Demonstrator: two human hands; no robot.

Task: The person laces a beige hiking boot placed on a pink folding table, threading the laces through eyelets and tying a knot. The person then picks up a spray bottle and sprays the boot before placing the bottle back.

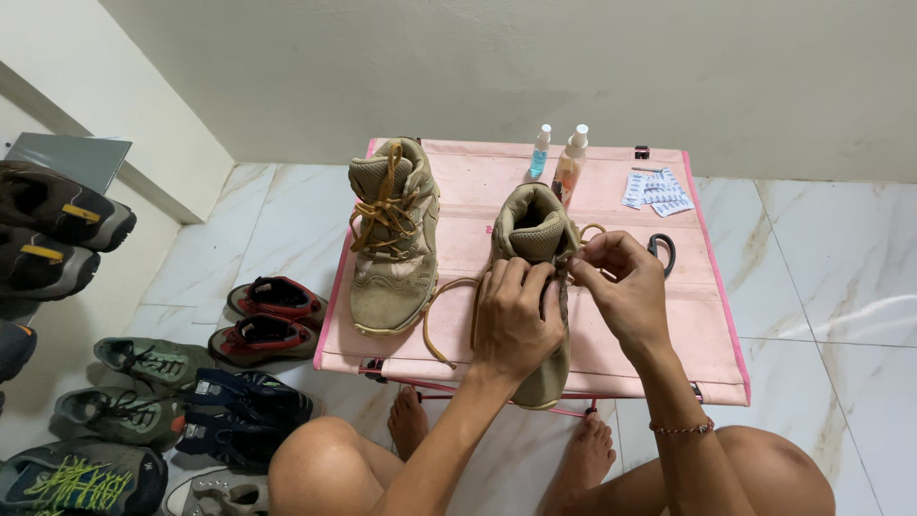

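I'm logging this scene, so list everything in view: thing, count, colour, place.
Boot being laced: 1, tan, on the table, under both hands.
Laced boot: 1, tan, table's left part.
Lace: 1, mustard, loose, trailing from the boot being laced.
Folding table: 1, pink, centre.
Spray bottles: 2, one bluish, one orange, table's far edge.
Blister packs: a few, white, far right corner.
Scissors: 1, black, beyond the right hand.
Shoes on floor: several pairs, mixed colours, left.
Shoes on shelf: 2 showing, dark, far left.
Bracelet: 1, reddish, right wrist.
Left hand: on the boot's tongue.
Right hand: pinching the lace.
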